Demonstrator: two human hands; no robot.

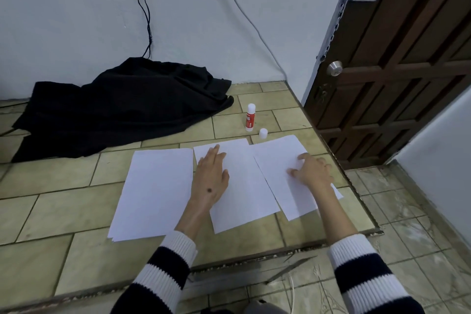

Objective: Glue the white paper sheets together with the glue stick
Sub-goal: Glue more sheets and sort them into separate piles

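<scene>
1. Glue stick [250, 117] upright on the tiled counter [63, 206], uncapped; cap [263, 133] just beside it, at the sheets' far edge.
2. Three sheets side by side, long axes pointing away: left sheet [155, 191], middle sheet [244, 186], right sheet [280, 173] overlapping the middle one's edge.
3. Left hand [212, 177] flat on middle sheet, fingers released; right hand [309, 169] pressing right sheet, fingers curled, grasping nothing.

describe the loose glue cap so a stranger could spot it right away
Find the black cloth heaped against the wall. Right of it stands a red-and-white glue stick. The cap stands beside its base, near the sheets' far edge: small, domed, plain white, no label.
</scene>
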